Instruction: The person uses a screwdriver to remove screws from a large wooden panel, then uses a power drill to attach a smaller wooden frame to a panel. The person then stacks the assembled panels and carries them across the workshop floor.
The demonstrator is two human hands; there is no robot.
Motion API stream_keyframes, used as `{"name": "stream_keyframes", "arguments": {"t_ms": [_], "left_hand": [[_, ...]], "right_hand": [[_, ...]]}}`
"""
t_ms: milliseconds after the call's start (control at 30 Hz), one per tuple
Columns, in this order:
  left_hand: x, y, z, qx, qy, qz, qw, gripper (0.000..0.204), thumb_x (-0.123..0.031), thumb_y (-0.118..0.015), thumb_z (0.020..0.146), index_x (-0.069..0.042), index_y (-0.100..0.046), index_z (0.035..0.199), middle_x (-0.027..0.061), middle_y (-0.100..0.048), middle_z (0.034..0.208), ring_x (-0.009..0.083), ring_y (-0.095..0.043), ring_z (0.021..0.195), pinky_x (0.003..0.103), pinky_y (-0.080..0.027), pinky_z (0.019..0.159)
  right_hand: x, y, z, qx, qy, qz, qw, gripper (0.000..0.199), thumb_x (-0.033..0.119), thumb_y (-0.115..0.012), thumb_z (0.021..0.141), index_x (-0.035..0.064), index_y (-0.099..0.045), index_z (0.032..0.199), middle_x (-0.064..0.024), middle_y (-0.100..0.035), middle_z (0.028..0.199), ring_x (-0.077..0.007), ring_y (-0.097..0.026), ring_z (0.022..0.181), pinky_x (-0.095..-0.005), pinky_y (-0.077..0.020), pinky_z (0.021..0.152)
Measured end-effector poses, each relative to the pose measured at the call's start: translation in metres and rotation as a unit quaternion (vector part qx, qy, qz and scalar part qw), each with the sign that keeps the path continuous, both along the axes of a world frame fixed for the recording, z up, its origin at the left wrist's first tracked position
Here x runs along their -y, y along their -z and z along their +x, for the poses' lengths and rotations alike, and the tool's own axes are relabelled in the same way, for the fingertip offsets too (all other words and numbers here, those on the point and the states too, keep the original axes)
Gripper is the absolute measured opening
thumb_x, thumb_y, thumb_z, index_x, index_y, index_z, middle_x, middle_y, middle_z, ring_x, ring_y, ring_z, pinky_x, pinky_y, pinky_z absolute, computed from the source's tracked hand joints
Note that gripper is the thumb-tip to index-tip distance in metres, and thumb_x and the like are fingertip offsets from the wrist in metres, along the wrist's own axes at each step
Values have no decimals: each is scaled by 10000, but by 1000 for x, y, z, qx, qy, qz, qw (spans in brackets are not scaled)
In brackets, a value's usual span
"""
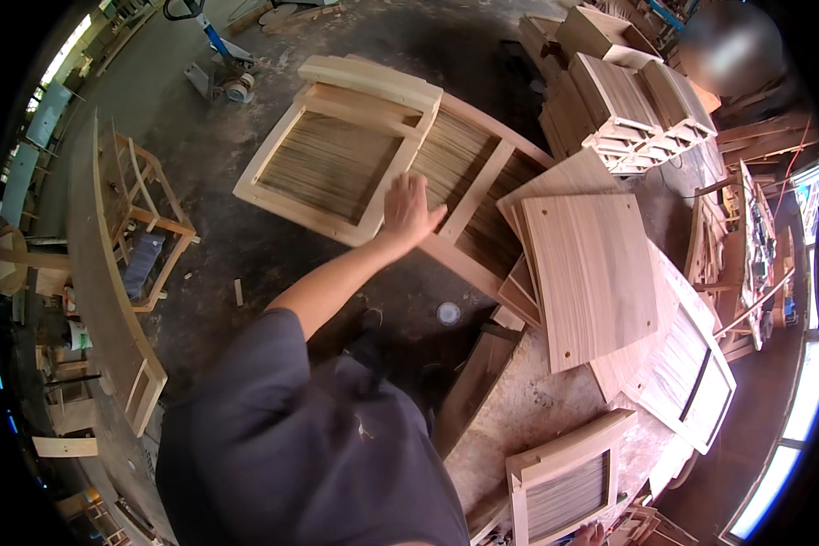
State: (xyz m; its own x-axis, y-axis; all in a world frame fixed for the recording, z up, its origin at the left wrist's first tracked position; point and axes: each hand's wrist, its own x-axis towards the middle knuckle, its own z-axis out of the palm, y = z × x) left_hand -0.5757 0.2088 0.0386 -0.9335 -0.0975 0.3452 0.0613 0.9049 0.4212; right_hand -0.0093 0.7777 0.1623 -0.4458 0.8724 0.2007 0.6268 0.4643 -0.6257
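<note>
In the head view, the left hand lies with curled fingers at the right-hand rail of a square, pale wooden frame with a streaky brown panel; whether it grips the rail cannot be told. That frame rests on a long, ladder-like wooden frame, beside flat, light-brown wooden boards. The right hand, cut off by the lower edge, is near a smaller pale wooden frame with a curved top rail; its grip cannot be told.
</note>
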Motion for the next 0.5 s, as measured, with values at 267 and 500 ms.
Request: {"name": "stream_keyframes", "arguments": {"t_ms": [267,500], "left_hand": [[60,58,-151,67,-102,-2,993,856,-265,-752,772,1,-314,1457,225,-246,1521,409,-289,1393,578,-281,1115],[59,16,-145,85,-107,62,989,773,-219,-735,755,-32,-367,1409,220,-319,1480,393,-279,1410,539,-297,1127]], "right_hand": [[165,43,-151,39,-144,-186,971,317,27,-617,852,-32,-618,1164,-102,-679,945,-161,-669,759,-246,-536,671],[252,47,-192,86,-209,-186,956,198,-30,-570,920,-19,-646,1103,-111,-694,939,-156,-670,707,-266,-573,629]]}}
